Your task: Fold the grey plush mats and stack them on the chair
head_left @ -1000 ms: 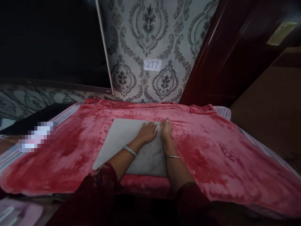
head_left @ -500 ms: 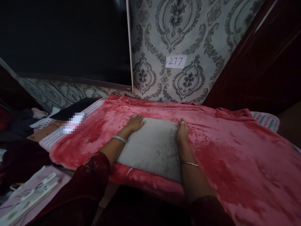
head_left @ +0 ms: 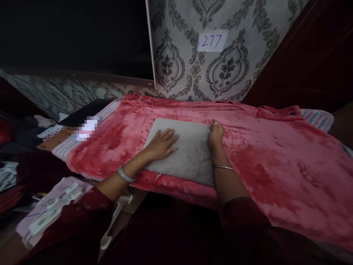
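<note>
A flat, square grey plush pad [head_left: 190, 154] lies on a red plush blanket [head_left: 259, 147], a thin pale tie showing at its near edge. My left hand [head_left: 162, 143] rests palm down on the left part of the pad, its fingers spread. At the pad's far right corner, my right hand [head_left: 217, 133] is closed on the edge, the thumb pointing away from me; its other fingers are partly hidden. A bangle circles each wrist.
Behind the blanket rises a patterned wall with a paper marked 277 [head_left: 212, 40]. A large dark screen [head_left: 74, 36] stands at the upper left. Lower left are a white power strip [head_left: 45, 217] and a white hanger-like item [head_left: 116, 217]. Dark red furniture [head_left: 311, 55] borders the right.
My left hand has moved from the pad's far left corner onto its surface, fingers now spread. The right hand stays at the right edge. The view has tilted down slightly.
</note>
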`<state>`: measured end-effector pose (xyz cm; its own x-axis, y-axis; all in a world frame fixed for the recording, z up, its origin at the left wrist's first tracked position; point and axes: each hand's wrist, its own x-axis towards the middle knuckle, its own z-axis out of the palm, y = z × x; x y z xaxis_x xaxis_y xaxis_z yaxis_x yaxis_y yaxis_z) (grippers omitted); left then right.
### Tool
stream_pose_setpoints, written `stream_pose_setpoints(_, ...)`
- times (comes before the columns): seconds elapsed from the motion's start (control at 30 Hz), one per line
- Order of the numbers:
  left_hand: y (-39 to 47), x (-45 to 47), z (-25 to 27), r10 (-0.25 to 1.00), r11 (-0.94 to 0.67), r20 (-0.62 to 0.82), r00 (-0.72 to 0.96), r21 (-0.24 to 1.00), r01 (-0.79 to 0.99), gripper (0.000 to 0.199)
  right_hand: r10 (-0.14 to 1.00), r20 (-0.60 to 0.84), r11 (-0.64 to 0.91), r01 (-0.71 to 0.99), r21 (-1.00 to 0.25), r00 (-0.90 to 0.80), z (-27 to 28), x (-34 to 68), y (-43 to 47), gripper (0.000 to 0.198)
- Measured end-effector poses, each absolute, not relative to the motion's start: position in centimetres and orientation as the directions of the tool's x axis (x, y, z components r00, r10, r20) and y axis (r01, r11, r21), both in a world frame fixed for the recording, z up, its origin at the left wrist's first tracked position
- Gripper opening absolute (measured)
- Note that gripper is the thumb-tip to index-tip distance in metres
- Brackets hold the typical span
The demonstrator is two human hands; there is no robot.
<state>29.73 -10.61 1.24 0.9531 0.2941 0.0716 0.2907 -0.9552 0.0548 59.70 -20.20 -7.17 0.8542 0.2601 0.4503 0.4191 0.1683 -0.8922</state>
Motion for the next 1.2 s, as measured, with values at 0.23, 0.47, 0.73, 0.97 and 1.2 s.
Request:
stream_pose_setpoints(0.23,-11.5,25.8,-0.6,0.437,-0.899,0.073,0.896,0.061,0.434,0.061,0.282,0.424,0.113,0.409,-0.906,0.861,-6.1,59.2,-20.8,0.053)
stream_pose_setpoints(0.47,-11.0,21.6,-1.4,0.549,-0.833,0.096,0.830,0.143,0.534,0.059,0.283,0.399,0.122,0.380,-0.917,0.872,-5.3,58.6,-20.9,0.051)
stream_pose_setpoints(0.73,-13.2,19.8,-0.7,0.510,-0.860,0.200,0.837,0.139,0.491,0.052,0.452,0.520,0.066,0.555,-0.830,0.725,-2.0,54.5,-24.5,0.045)
stream_pose_setpoints(0.97,-17.7,22.4,-0.8,0.320,-0.946,0.158,0.934,0.104,0.306,0.056,0.863,0.345,-0.220,0.889,-0.401,0.369,-2.8,43.6,-33.4,0.055)
stream_pose_setpoints(1.2,-17.2,22.1,-2.4,0.356,-0.934,0.196,0.914,0.038,0.355,0.058,0.894,0.248,-0.327,0.921,-0.214,0.374,-3.7,42.3,-34.8,0.059)
